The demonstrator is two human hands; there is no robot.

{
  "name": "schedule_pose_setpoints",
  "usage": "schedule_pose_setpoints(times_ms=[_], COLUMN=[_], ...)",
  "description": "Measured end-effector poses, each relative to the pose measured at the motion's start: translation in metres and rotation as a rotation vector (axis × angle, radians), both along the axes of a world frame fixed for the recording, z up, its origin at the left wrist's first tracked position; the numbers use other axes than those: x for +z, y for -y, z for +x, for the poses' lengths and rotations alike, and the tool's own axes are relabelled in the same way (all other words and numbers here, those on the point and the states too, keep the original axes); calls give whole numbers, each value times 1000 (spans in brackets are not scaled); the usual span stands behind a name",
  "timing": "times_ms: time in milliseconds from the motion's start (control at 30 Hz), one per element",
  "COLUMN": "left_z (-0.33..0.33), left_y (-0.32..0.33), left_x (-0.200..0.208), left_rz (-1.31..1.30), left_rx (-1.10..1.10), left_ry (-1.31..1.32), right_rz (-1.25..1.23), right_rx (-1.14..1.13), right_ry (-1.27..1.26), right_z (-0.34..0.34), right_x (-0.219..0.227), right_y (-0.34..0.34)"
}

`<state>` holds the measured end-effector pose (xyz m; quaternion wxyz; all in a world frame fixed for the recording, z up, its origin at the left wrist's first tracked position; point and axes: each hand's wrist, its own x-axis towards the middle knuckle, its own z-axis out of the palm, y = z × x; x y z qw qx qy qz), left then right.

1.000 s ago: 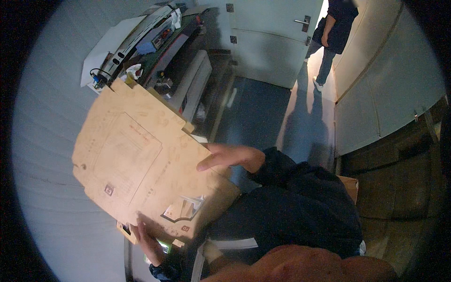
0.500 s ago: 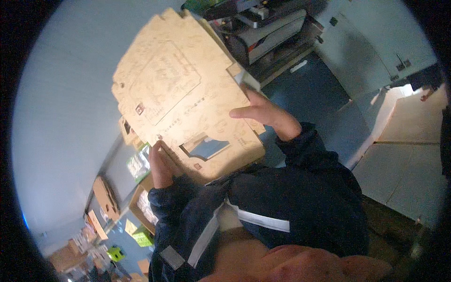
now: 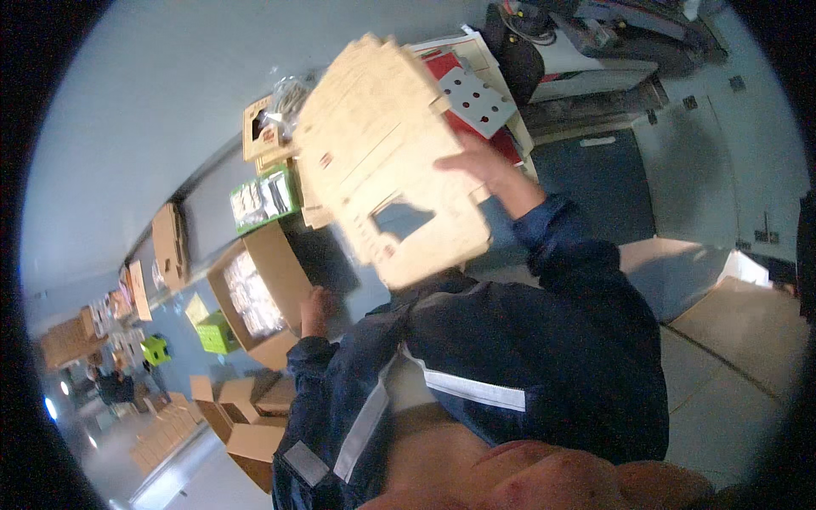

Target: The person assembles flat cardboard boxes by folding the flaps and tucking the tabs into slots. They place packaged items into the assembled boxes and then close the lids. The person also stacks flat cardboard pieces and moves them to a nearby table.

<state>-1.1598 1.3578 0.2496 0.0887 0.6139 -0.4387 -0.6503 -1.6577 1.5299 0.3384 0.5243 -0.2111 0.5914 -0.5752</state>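
Note:
A stiff, pale tan die-cut panel (image 3: 374, 140), cardboard-like, has notched edges and faint printed marks. A cut-out window near its lower end shows the blue surface behind. My right hand (image 3: 480, 161) grips the panel's right edge, thumb lying over the front face and the other fingers hidden behind. The panel is tilted, its far end leaning to the left. My left hand (image 3: 315, 308) is off the panel, low beside an open cardboard box (image 3: 293, 263); its fingers are blurred and partly hidden. Whether it touches the box, I cannot tell.
Clear-wrapped packs (image 3: 253, 293) fill the box. Left of it stand a lime-green crate (image 3: 217, 333) and more open cartons (image 3: 255, 438). Further up lie a green-edged tray (image 3: 265, 200) and tan cut-out pieces (image 3: 259, 127). A white card with dark red dots (image 3: 478, 100) lies behind my right hand.
My left hand has let go of the panel and moved down beside the box. My right hand still holds the panel, which has shifted right. The view has turned, bringing more boxes in.

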Motion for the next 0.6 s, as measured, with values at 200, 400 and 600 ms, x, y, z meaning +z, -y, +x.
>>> schedule_pose_setpoints(times_ms=[200, 400, 600], left_z=[49, 29, 86], left_y=[-46, -36, -10], left_x=[-50, -32, -37], left_rz=[81, 121, -23], left_rx=[-115, -130, -86], left_ry=[-42, -76, 26], right_rz=[157, 506, 590], right_rx=[30, -8, 32], right_ry=[-745, -1256, -1313], right_z=[-96, -66, -104], right_x=[50, 37, -20], right_y=[37, 60, 55])
